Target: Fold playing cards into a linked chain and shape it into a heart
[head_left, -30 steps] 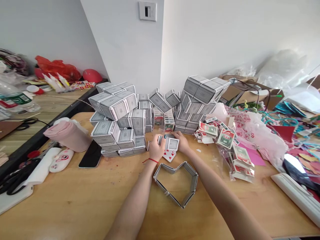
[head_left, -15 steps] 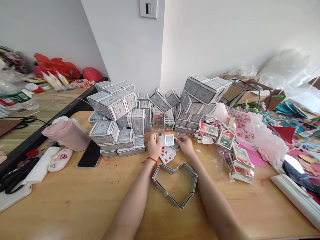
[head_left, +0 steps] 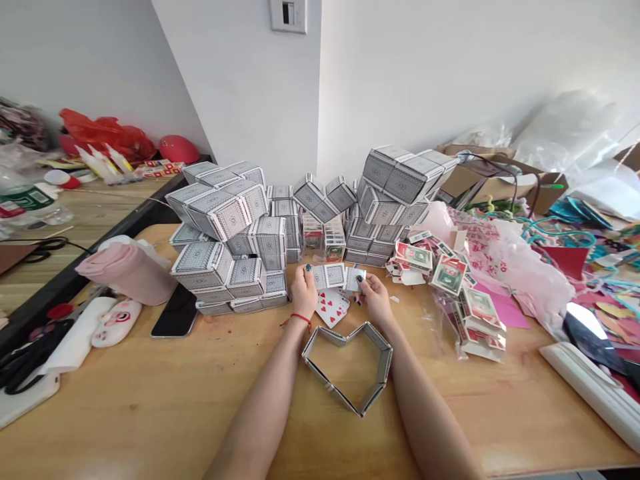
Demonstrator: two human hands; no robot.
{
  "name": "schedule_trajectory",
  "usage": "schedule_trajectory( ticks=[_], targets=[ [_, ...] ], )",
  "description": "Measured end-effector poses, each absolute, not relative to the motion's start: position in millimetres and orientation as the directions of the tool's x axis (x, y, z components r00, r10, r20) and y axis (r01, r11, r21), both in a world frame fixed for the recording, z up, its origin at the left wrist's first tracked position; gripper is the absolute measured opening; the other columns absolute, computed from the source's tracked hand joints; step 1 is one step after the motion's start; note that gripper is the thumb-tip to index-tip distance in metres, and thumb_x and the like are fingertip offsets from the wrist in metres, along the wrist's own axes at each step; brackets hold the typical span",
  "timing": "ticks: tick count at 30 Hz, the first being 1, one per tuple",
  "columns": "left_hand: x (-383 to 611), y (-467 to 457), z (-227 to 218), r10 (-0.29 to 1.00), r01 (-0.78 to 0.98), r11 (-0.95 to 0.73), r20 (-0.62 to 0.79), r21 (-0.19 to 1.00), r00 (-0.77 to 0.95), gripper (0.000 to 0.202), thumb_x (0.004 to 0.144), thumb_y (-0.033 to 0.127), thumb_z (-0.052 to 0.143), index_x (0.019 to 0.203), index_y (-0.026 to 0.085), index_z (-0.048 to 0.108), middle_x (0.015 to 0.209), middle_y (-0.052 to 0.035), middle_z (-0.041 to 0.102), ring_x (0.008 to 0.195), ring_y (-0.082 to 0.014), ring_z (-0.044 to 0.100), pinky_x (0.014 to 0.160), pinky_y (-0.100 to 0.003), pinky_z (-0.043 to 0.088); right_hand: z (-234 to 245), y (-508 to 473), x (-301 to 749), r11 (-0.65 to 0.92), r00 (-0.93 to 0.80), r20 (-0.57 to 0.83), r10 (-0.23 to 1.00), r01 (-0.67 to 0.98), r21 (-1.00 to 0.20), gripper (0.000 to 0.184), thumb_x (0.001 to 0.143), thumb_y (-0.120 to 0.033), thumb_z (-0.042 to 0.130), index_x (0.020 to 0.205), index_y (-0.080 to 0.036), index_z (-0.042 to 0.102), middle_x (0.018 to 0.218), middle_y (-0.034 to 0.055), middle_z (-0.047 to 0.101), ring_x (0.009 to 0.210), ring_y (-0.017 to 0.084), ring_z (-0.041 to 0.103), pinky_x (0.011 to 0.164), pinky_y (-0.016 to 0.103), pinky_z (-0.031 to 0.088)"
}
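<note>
My left hand [head_left: 303,292] pinches the left end of a strip of folded playing cards [head_left: 334,275], its grey patterned backs facing me. Between the thumb and fingers of my right hand [head_left: 376,299] is a single playing card [head_left: 355,279], close to the strip's right end; whether the two touch, I cannot tell. Loose playing cards [head_left: 330,309], a heart card on top, lie face up just below. Between my forearms stands a heart-shaped frame [head_left: 384,365] made of folded cards.
Stacked card-covered blocks rise at the left [head_left: 200,263] and right [head_left: 395,177]. Opened card boxes [head_left: 450,275] are heaped at the right. A phone [head_left: 175,312], a pink cloth roll [head_left: 127,270] and black scissors [head_left: 30,357] lie to the left.
My right hand has raised a card into plain view, patterned back showing, beside the strip. The strip in my left hand has shifted slightly. The whole view has moved a little.
</note>
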State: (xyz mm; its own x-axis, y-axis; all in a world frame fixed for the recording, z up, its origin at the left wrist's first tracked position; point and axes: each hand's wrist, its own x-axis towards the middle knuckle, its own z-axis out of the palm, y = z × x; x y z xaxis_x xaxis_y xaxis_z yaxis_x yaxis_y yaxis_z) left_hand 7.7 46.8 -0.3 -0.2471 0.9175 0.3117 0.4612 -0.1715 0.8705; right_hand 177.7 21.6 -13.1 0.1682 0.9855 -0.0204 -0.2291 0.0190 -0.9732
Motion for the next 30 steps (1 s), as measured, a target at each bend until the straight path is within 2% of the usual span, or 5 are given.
schedule_trajectory(
  ticks=[3, 9, 19, 26, 30],
  targets=[
    [9.2, 46.4, -0.3, 0.912, 0.497, -0.177, 0.332, 0.849, -0.243, 0.028, 0.088, 0.035, 0.029, 0.093, 0.017, 0.051, 0.083, -0.0081, 0.062, 0.075, -0.0179, 0.058, 0.066, -0.027, 0.041, -12.0, 20.2, 176.1, 0.007, 0.109, -0.023, 0.994, -0.269, -0.963, 0.036, 0.068, -0.046, 0.061, 0.09, -0.021, 0.05, 0.054, -0.0054, 0.052, 0.04, 0.009, 0.044, 0.038, 0.021, 0.033],
    [9.1, 45.1, 1.4, 0.896, 0.508, -0.169, 0.347, 0.845, -0.279, 0.026, 0.087, 0.032, 0.031, 0.095, 0.016, 0.051, 0.082, -0.0085, 0.062, 0.074, -0.0175, 0.058, 0.065, -0.027, 0.041, -10.3, 18.9, 173.4, 0.031, 0.166, -0.025, 0.986, -0.328, -0.944, 0.032, 0.067, -0.043, 0.063, 0.086, -0.021, 0.049, 0.056, -0.0068, 0.049, 0.041, 0.008, 0.044, 0.039, 0.021, 0.035],
    [6.6, 46.2, -0.6, 0.881, 0.483, -0.149, 0.338, 0.863, -0.331, 0.024, 0.087, 0.03, 0.034, 0.094, 0.017, 0.052, 0.083, -0.0084, 0.062, 0.074, -0.0173, 0.058, 0.066, -0.027, 0.041, -12.3, 20.9, 171.8, 0.036, 0.193, 0.001, 0.981, -0.175, -0.984, 0.034, 0.069, -0.049, 0.057, 0.086, -0.021, 0.048, 0.058, -0.0039, 0.051, 0.04, 0.01, 0.044, 0.037, 0.023, 0.036],
    [5.4, 45.3, 0.1, 0.883, 0.475, -0.167, 0.345, 0.864, -0.318, 0.024, 0.087, 0.031, 0.033, 0.093, 0.017, 0.051, 0.084, -0.0083, 0.062, 0.077, -0.017, 0.057, 0.068, -0.027, 0.042, -13.8, 20.0, 173.9, 0.057, 0.177, 0.026, 0.984, -0.172, -0.983, 0.032, 0.071, -0.048, 0.057, 0.086, -0.021, 0.048, 0.051, -0.0054, 0.049, 0.04, 0.01, 0.044, 0.037, 0.022, 0.034],
    [6.0, 45.4, -3.0, 0.904, 0.472, -0.17, 0.328, 0.865, -0.276, 0.026, 0.087, 0.032, 0.032, 0.095, 0.016, 0.051, 0.081, -0.0071, 0.062, 0.072, -0.0162, 0.058, 0.065, -0.026, 0.042, -15.1, 20.8, 173.5, 0.06, 0.154, 0.033, 0.988, -0.174, -0.983, 0.033, 0.07, -0.048, 0.058, 0.087, -0.021, 0.049, 0.053, -0.0046, 0.051, 0.039, 0.01, 0.043, 0.037, 0.022, 0.034]
  ],
)
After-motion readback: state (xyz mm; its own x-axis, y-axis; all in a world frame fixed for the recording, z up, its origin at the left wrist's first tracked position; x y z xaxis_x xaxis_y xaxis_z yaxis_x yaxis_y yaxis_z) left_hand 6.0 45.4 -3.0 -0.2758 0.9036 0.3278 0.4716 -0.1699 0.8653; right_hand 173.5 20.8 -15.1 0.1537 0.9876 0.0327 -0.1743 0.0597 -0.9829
